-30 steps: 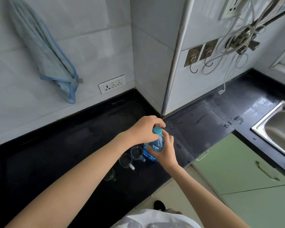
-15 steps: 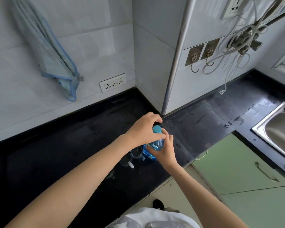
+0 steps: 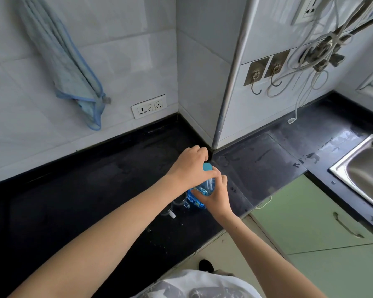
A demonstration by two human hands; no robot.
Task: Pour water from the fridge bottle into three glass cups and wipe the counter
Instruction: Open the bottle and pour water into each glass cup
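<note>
Two hands on the bottle (image 3: pixel 202 191), which stands upright on the black counter (image 3: pixel 95 201) near its front edge. Left hand (image 3: pixel 191 168) is curled over the top with fingers and thumb round the blue cap (image 3: pixel 207 167); right hand (image 3: pixel 216 197) wraps the clear body lower down to hold it steady. Reads as the uncapping step, so pouring is not started; whether the cap is loose yet, cannot tell. Glass cups (image 3: pixel 181 201) sit just left of the bottle, touching or nearly so; two are clear enough to make out, the third is hidden or too dim under the left forearm, and they look empty as far as I can judge. Next move calls for twisting the cap off while the right hand resists the turn, parking the cap somewhere, then tilting the neck over the nearest cup with a slow start, since the cups are small and crowded together. Counter is dark polished stone in an L shape, with wet-looking patches toward the steel sink (image 3: pixel 366 175) at right. White tiled walls, a blue-edged cloth (image 3: pixel 73 82) hanging at left above a socket strip (image 3: pixel 149 106), likely the wipe for later. Green cabinet doors (image 3: pixel 310 218) below.
</note>
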